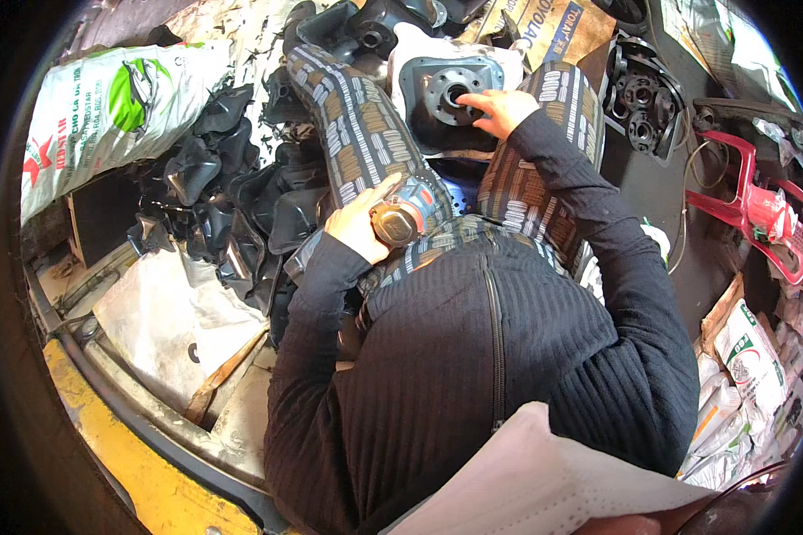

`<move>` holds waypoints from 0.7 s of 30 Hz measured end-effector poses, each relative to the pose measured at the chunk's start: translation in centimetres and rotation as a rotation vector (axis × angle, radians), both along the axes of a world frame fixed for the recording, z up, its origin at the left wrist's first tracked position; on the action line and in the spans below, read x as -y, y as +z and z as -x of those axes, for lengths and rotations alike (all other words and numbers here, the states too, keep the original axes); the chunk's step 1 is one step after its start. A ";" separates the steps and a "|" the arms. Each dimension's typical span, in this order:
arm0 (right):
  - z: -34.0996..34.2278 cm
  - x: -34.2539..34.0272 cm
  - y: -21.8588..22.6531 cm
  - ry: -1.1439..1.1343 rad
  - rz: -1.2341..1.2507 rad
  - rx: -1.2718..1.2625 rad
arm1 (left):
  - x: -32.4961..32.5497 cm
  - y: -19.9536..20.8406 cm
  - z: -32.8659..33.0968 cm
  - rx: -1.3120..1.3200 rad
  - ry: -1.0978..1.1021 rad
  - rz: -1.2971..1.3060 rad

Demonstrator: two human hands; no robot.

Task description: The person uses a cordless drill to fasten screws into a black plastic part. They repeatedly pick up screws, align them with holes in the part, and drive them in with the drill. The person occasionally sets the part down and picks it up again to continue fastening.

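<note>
A cordless drill [400, 219], grey-blue with a round end toward me, lies above my lap with my left hand [359, 225] closed round it. Its front end points away and right; the tip is hard to make out. Between my knees sits a black moulded plastic part [419, 135] with a grey round flange [439, 87] pierced by several holes. Fingertips of my right hand [505, 111] come together just beside the flange's central opening. Whatever they pinch, if anything, is too small to tell.
Glossy black moulded parts [241, 192] pile up to my left beside a white printed sack [120, 116]. More round black parts [641, 102] lie in a tray at the far right. A red plastic frame [763, 205] stands right, and a yellow edge [143, 446] runs lower left.
</note>
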State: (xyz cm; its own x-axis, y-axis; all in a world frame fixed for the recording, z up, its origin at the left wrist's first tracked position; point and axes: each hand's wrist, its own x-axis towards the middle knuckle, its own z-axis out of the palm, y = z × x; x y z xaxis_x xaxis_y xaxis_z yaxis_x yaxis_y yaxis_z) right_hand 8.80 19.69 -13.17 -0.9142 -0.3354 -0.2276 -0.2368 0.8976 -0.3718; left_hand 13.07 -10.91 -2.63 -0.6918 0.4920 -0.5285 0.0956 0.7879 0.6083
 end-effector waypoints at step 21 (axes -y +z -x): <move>-4.0 1.3 0.5 -0.738 2.579 0.819 | -4.1 5.1 2.7 -0.462 0.029 -0.396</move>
State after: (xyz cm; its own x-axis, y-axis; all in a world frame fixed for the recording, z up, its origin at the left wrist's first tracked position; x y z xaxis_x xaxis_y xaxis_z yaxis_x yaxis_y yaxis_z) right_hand 12.80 18.41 -12.65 -0.9289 -0.2402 -0.2819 0.2422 -0.9698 0.0281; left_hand 10.42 -6.81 2.49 -0.8219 0.5675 0.0488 0.4015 0.5164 0.7564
